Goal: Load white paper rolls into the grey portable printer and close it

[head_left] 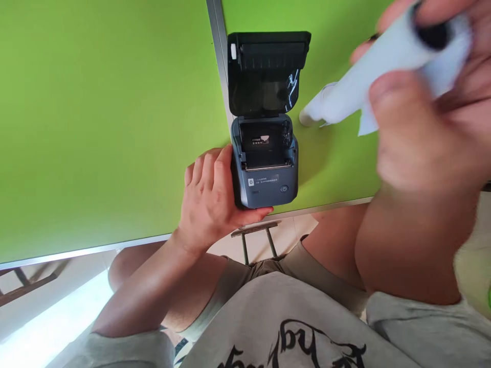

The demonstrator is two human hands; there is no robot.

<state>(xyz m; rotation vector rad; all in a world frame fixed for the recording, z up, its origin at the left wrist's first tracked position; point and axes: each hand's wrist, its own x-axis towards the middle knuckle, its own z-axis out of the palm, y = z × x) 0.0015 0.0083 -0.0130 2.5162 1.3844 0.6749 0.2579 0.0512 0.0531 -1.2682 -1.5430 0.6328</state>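
A small dark blue-grey label printer (265, 186) sits on the green table with its black lid (264, 94) raised and its paper bay showing no roll. My left hand (209, 191) grips the printer from the left, fingers along its side and thumb across its front edge. Up at the right, close to the camera, my right hand (425, 122) is closed around a white paper roll (387, 61) with a dark hollow core. A loose flap of paper hangs from the roll. The hand is blurred. Just right of the printer shows a white rolled end (312, 112); whether it is a separate roll I cannot tell.
The green tabletop (107, 128) spreads to the left and behind the printer. A grey metal seam (217, 30) runs across it, partly under the printer. The table's metal front edge (84, 251) lies close to my lap, with a stool-like frame (255, 231) below.
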